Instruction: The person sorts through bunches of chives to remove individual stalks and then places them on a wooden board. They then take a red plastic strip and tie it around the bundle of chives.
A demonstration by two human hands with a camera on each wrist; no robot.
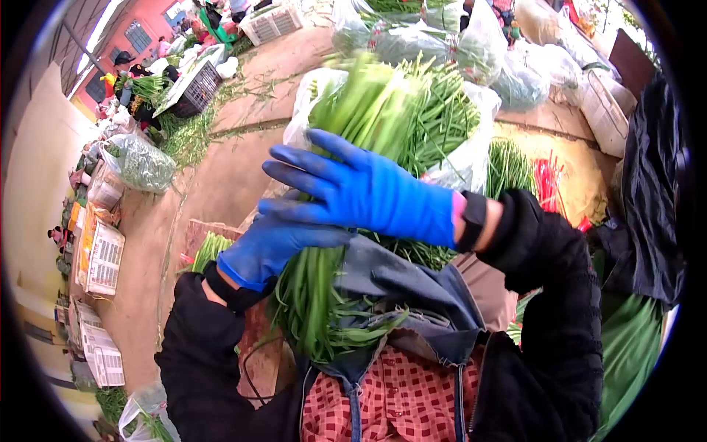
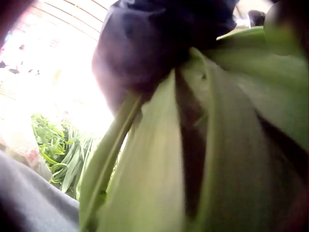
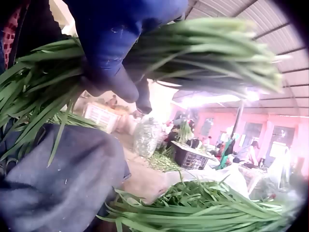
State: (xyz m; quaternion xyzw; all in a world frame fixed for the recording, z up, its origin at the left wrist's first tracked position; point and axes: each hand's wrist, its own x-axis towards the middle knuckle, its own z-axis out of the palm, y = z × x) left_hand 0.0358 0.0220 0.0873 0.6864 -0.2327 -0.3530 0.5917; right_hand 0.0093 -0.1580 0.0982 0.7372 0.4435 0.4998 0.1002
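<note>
A bunch of garlic chives point(image 1: 313, 302) lies across my lap, its flat leaves hanging toward me. The pale stem ends point away and are blurred. My left hand point(image 1: 283, 243), in a blue rubber glove, grips the bunch around its middle; in the left wrist view the broad leaves point(image 2: 149, 169) spread below the dark glove. My right hand point(image 1: 368, 193), gloved the same, lies over the bunch with its fingers straight and slightly spread, overlapping the left hand. Its thumb is hidden in the head view. Beyond it, an open white bag point(image 1: 482, 110) holds more chives point(image 1: 445, 110).
More green stalks point(image 1: 508, 166) and red ties point(image 1: 546, 180) lie to the right. Stuffed clear bags point(image 1: 412, 40) stand at the back. On the left are a bagged bundle point(image 1: 140, 162), white crates point(image 1: 103, 258) and a dark crate point(image 1: 195, 92). Leaf scraps litter the floor.
</note>
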